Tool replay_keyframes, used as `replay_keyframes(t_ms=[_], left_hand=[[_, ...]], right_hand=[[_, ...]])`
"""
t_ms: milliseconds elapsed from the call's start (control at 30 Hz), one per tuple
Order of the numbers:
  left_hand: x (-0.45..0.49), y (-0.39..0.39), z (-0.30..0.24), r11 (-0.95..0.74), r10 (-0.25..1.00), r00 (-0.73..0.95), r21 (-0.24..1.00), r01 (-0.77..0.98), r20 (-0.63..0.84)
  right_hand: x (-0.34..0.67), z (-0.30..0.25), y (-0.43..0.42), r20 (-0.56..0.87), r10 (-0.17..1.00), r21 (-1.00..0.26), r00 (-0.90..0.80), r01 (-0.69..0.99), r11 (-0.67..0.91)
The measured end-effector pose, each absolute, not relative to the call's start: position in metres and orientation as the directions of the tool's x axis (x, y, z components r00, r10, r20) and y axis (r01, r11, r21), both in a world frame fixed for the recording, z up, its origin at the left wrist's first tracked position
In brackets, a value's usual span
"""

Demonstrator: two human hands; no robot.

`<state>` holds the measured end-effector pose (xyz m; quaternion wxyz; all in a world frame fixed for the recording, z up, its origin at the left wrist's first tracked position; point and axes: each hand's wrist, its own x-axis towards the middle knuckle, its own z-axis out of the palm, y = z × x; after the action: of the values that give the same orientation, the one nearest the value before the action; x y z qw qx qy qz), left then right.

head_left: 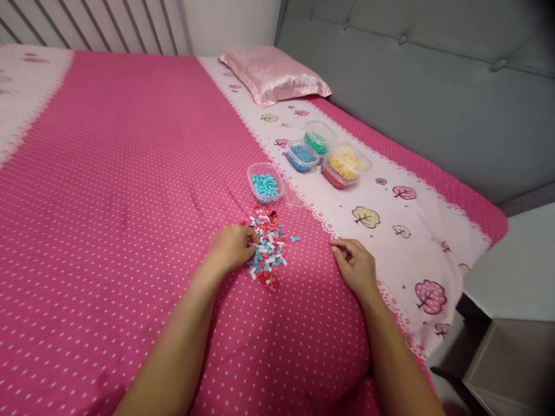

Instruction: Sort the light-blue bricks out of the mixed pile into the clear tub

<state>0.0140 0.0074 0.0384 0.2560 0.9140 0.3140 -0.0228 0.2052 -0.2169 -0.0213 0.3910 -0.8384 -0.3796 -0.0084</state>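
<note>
A loose pile of small plastic pieces (pixel 269 245) in white, light blue, pink and red lies on the pink dotted bedsheet. My left hand (pixel 233 245) is at the pile's left edge, its thumb and fingers closed in a pinch among the pieces. Whatever they grip is too small to make out. Just beyond the pile stands an open clear tub (pixel 265 184) with light blue pieces inside. To the right, apart from the pile, my right hand (pixel 356 267) rests over the sheet with its fingers curled and the tips together. Anything between those tips is hidden.
Farther back are tubs of blue pieces (pixel 302 156), green pieces (pixel 318 141) and yellow pieces (pixel 343 166), the last above a red-filled tub (pixel 338 180). A clear lid (pixel 295 199) lies beside the light blue tub. Behind are a pink pillow (pixel 275 75) and grey headboard (pixel 416 86).
</note>
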Motion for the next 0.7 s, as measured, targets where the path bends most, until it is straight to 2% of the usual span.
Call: replay_keyframes(t_ms=[167,367,433,533,600,700], left_hand=[[0.013,0.007,0.042,-0.640,0.579,0.796,0.509,0.576,-0.173],[0.010,0.011,0.046,-0.473,0.620,0.768,0.704,0.530,-0.161],[0.010,0.010,0.048,-0.331,0.642,0.749,0.821,0.465,-0.166],[0.009,0.010,0.053,-0.018,0.671,0.716,0.960,0.279,-0.195],[0.008,0.010,0.055,0.213,0.667,0.702,0.967,0.138,-0.247],[0.006,0.012,0.059,0.503,0.625,0.711,0.863,-0.052,-0.322]], right_hand=[[0.205,-0.022,-0.217,0.306,0.630,-0.654,0.714,0.639,-0.406],[0.205,-0.021,-0.217,0.307,0.630,-0.647,0.714,0.642,-0.412],[0.205,-0.021,-0.216,0.306,0.628,-0.650,0.715,0.639,-0.411],[0.205,-0.021,-0.216,0.306,0.629,-0.648,0.714,0.641,-0.411],[0.205,-0.021,-0.216,0.304,0.631,-0.649,0.714,0.640,-0.411],[0.205,-0.020,-0.216,0.301,0.632,-0.650,0.714,0.638,-0.413]])
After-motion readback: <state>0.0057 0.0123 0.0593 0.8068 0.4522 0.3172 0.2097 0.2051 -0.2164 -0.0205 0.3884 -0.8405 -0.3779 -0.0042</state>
